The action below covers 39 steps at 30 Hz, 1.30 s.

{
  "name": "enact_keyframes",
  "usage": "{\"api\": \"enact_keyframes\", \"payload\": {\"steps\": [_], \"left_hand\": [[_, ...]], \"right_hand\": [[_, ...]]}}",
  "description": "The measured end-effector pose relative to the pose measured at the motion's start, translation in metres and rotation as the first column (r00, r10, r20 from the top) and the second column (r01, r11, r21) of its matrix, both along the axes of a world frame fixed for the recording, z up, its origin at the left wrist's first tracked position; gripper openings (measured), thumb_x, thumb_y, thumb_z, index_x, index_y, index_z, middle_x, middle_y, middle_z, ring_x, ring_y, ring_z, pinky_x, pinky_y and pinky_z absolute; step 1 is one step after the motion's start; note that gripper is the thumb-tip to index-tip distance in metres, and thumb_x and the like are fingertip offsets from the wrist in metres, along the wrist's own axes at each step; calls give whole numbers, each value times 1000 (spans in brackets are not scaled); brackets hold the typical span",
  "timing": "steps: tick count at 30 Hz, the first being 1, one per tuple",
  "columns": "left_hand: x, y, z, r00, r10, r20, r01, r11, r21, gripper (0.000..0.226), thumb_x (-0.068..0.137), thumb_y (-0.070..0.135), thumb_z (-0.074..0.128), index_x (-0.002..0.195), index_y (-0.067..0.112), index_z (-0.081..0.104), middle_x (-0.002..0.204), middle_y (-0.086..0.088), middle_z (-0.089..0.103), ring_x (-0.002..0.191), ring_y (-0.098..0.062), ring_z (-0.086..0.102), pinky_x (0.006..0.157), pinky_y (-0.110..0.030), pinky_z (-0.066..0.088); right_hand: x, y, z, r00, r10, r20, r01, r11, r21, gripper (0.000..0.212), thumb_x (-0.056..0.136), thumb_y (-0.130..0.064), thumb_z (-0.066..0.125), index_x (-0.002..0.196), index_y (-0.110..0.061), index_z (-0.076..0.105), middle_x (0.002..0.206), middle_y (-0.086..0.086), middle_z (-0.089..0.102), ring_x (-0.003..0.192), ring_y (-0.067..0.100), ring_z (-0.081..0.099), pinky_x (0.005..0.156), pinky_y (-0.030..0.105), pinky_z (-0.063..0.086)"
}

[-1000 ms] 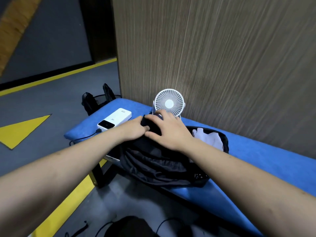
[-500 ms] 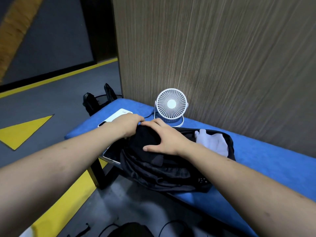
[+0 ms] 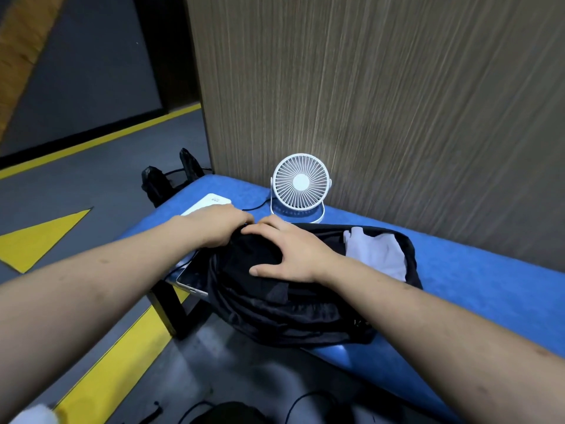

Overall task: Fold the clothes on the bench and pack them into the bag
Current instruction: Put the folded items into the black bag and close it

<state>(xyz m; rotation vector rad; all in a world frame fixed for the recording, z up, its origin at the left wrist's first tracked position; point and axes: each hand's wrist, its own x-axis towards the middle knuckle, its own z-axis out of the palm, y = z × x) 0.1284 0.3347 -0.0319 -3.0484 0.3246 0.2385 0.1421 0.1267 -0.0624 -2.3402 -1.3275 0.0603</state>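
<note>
On the blue bench (image 3: 477, 270), a black bag (image 3: 293, 316) lies open, a white garment (image 3: 376, 255) tucked at its 3 o'clock end. The right hand (image 3: 287, 252) presses flat on a black garment (image 3: 247, 255); the left hand (image 3: 220, 224) grips its 11 o'clock edge. Since a moment ago both hands sit lower, baring the white fan (image 3: 301, 182). The left hand's fingertips are hidden.

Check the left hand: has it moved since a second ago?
Yes. The left hand has slid away from the bag's middle, towards the flat white power bank, which it now partly covers, at the black bag's end.
</note>
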Motion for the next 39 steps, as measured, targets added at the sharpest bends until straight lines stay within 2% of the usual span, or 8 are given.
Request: {"api": "enact_keyframes", "payload": {"steps": [8,14,17,21,26,32,35,39], "left_hand": [[-7,17,-1,964,-123,236,152,982,-109,34,88,19,61,114,39,68,92,13,65,93,-11,59,60,-10,25],[-9,16,-15,925,172,340,-48,937,-345,19,88,20,62,96,29,76,90,10,72,90,-12,64,71,-24,40],[-10,11,-6,843,398,361,-109,784,-611,17,87,15,58,82,18,74,75,2,72,71,-18,66,72,-33,54],[-13,6,24,868,474,144,-56,384,-922,20,94,4,50,85,6,69,63,-6,62,53,-18,58,61,-32,54],[-34,12,21,954,-18,299,190,809,-557,21,93,10,59,92,28,70,96,13,62,90,-6,59,77,-18,44],[-56,28,17,979,-124,160,161,956,-246,44,94,8,46,128,35,51,124,20,56,96,4,46,83,-25,42],[-63,32,14,986,-144,83,160,959,-235,37,91,12,50,121,33,48,116,9,59,98,-10,56,85,-35,49],[-76,45,-4,977,-207,46,212,956,-204,42,79,19,70,106,33,42,102,17,47,99,-5,46,83,-27,47]], "right_hand": [[-1,0,-1,998,32,58,-30,999,-39,62,83,-54,68,139,-37,49,139,-7,43,125,17,49,103,46,44],[-3,0,3,993,56,105,-46,994,-96,59,83,-56,61,138,-37,50,141,-7,43,121,19,54,100,44,46],[-4,-1,3,988,71,135,-50,987,-152,60,85,-55,61,140,-36,48,142,-5,43,119,22,55,99,42,46],[-7,5,3,987,12,163,33,963,-267,64,88,-63,53,145,-39,37,146,-3,37,123,27,50,100,43,42],[-7,6,11,980,-45,196,104,948,-300,70,91,-65,49,152,-42,25,149,2,37,133,26,38,108,45,34],[-30,2,10,941,-20,337,74,986,-148,64,94,-49,58,150,-24,41,156,15,35,143,32,32,120,43,24],[-53,5,15,912,35,408,-42,999,7,49,93,-49,56,132,-20,61,142,11,51,132,29,45,111,43,35],[-68,15,15,942,162,293,-121,981,-150,52,94,-53,56,140,-28,52,143,3,48,123,27,50,100,45,44]]}}
